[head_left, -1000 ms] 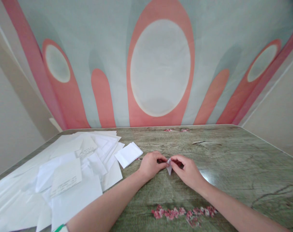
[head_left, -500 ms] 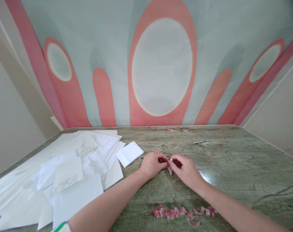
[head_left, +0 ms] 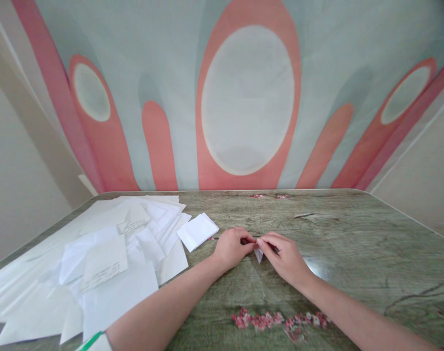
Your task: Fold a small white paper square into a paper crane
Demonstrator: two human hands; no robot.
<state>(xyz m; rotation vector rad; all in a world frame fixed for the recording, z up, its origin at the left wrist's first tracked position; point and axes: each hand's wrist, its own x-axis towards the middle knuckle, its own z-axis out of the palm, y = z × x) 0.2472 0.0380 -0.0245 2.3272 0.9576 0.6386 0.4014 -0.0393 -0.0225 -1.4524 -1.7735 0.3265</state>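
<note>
Loose flat white paper sheets (head_left: 119,302) lay across the left of the wood-grained table (head_left: 353,234), with a small rectangular stack of white paper (head_left: 197,231) just to their right. Farther right, a small pointed piece of folded white paper (head_left: 259,255) sat between the bare left hand (head_left: 232,248) and the bare right hand (head_left: 283,254); behind the table's far edge stood a coral-and-grey patterned wall (head_left: 247,102).

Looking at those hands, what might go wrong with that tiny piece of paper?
The small white paper is partly hidden between the left hand and the right hand, so a crooked crease might go unnoticed. The left forearm reaches past loose sheets; a sideways sweep could scatter them.
</note>
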